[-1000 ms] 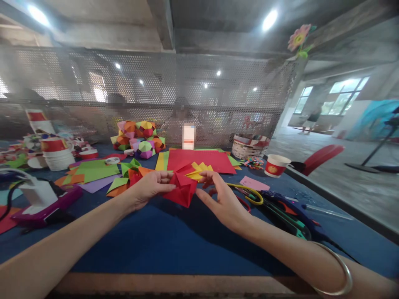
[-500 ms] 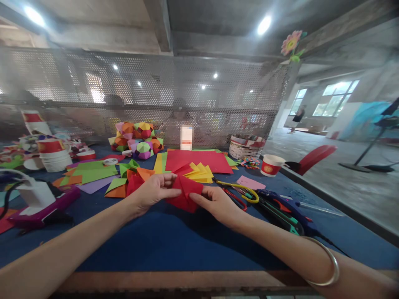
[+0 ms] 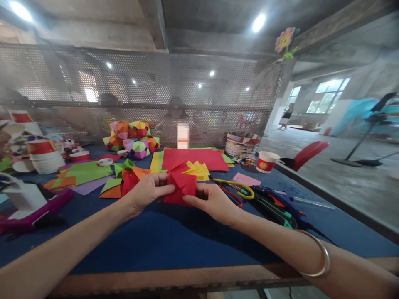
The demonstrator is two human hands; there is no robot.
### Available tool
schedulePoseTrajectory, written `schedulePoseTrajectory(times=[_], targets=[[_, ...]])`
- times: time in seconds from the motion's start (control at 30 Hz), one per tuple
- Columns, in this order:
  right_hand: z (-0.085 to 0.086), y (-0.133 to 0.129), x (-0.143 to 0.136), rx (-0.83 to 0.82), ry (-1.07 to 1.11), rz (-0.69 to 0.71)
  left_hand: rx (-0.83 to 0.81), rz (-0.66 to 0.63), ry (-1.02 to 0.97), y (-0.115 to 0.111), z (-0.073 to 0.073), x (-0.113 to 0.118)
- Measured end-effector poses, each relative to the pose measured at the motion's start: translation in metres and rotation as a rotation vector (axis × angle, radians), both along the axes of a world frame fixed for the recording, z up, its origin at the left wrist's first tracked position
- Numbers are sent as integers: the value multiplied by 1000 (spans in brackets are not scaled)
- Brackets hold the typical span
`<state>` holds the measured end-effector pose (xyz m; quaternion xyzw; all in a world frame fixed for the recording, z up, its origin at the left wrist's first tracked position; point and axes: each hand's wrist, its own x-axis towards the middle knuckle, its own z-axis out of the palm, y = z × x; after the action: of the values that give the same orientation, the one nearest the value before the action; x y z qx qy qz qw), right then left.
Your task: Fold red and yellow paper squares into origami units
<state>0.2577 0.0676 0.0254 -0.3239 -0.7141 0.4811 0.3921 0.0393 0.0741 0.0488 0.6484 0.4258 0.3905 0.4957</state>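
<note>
A folded piece of red paper (image 3: 181, 189) is held up between my two hands, above the blue tabletop. My left hand (image 3: 151, 189) pinches its left edge, thumb in front and fingers behind. On the right edge, my right hand (image 3: 213, 200) grips it the same way, thumb across the lower corner. Fold lines cross the front of the paper; its back is hidden. Just behind lie folded yellow paper pieces (image 3: 199, 170) on a stack of red sheets (image 3: 199, 159). Left of my left hand sit folded green, orange and red pieces (image 3: 111, 188).
Yellow-handled scissors (image 3: 241, 189), a green cutter (image 3: 277, 211) and a dark blue glue gun (image 3: 289, 203) lie to the right. A paper cup (image 3: 267, 162) and woven basket (image 3: 242, 144) stand behind them. At left are a purple power strip (image 3: 46, 214) and stacked cups (image 3: 45, 155).
The red paper has turned slightly, so it now looks squarer to me. Both hands keep hold of it. The whole view has shifted a little, with things sitting further left.
</note>
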Motion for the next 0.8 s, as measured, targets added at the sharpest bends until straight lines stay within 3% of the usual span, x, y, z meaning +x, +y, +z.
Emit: schedulePoseTrajectory(times=[0.2, 0.3, 0.57, 0.8], targets=[[-2, 7, 3, 55, -33, -63, 10, -24, 55, -3, 2, 3], [-2, 7, 3, 90, -52, -64, 65, 41, 72, -1, 2, 3], [-4, 8, 3, 132, -73, -69, 443, 175, 264, 1, -6, -1], [-3, 8, 4, 106, -128, -104, 396, 201, 256, -5, 3, 2]])
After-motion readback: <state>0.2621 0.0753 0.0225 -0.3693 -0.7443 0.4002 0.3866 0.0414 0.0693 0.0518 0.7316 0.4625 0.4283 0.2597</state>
